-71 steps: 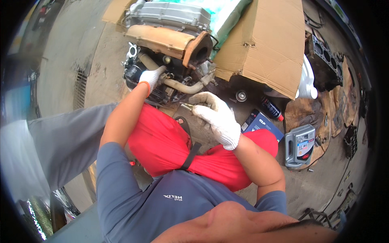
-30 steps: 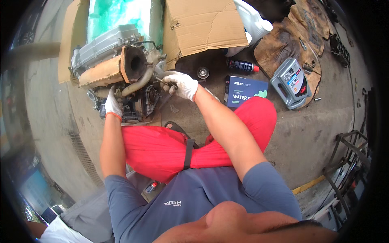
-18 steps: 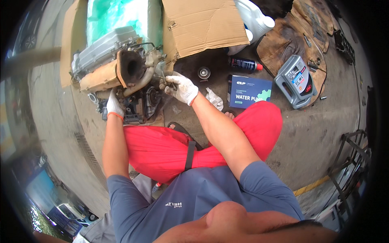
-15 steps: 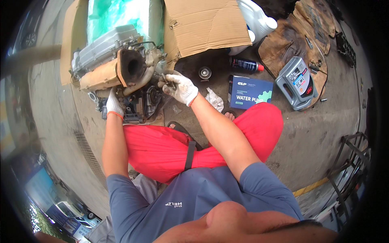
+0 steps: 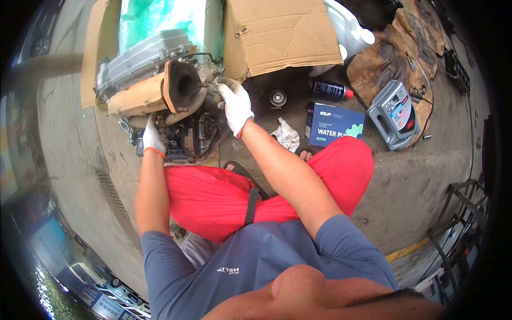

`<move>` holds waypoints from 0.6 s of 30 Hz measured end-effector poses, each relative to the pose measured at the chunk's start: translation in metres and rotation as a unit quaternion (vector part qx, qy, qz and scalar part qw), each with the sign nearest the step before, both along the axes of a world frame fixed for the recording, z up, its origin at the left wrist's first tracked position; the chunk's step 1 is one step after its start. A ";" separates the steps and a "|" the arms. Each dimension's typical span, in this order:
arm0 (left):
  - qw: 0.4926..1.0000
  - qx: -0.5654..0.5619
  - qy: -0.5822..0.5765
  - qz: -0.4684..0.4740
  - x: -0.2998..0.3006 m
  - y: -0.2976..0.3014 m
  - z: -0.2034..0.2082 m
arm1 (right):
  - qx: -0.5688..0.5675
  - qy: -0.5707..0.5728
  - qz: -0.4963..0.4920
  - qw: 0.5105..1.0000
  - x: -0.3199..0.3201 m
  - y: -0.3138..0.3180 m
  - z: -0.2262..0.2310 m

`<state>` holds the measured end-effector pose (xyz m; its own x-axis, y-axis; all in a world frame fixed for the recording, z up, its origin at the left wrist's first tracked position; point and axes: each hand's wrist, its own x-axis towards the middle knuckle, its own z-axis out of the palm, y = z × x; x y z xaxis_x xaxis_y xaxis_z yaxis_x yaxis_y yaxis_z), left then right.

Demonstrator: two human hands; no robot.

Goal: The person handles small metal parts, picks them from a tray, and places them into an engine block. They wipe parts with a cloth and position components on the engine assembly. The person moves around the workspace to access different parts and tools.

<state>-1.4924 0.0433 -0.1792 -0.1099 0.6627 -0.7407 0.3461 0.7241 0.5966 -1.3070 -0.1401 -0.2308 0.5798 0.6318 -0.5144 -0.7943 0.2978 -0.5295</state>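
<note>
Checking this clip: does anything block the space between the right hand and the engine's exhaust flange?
Nothing visible does. The right hand pinches a slim metal piece just right of the exhaust flange; the curved pipe runs below the flange, not across that gap.

Grey-blue short-sleeved shirt (image 5: pixel 277 250) with small white lettering (image 5: pixel 228 270), red trousers (image 5: pixel 208 192) with a black strap (image 5: pixel 252 207), orange-edged white knitted gloves (image 5: pixel 238 109), dark sandals (image 5: pixel 242 172).

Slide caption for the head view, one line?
At an engine, the gloved left hand is by a curved pipe, the right hand beside a flange, a blue box further right.
</note>
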 end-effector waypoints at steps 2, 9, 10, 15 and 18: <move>1.000 -0.003 0.001 -0.003 0.003 -0.001 0.001 | -0.009 -0.021 0.011 1.000 0.002 0.000 -0.003; 1.000 -0.019 -0.017 0.011 0.008 -0.004 0.006 | -0.049 -0.035 0.009 0.998 0.002 0.006 -0.003; 1.000 -0.019 -0.024 0.007 0.007 -0.004 0.006 | -0.050 -0.032 0.003 0.998 0.003 0.009 -0.005; 0.998 -0.020 -0.048 0.021 -0.005 0.004 -0.004 | -0.060 -0.046 0.022 0.997 0.007 0.012 0.000; 0.999 0.003 -0.035 0.006 -0.014 0.013 -0.017 | -0.156 -0.294 0.062 0.941 0.006 0.011 -0.014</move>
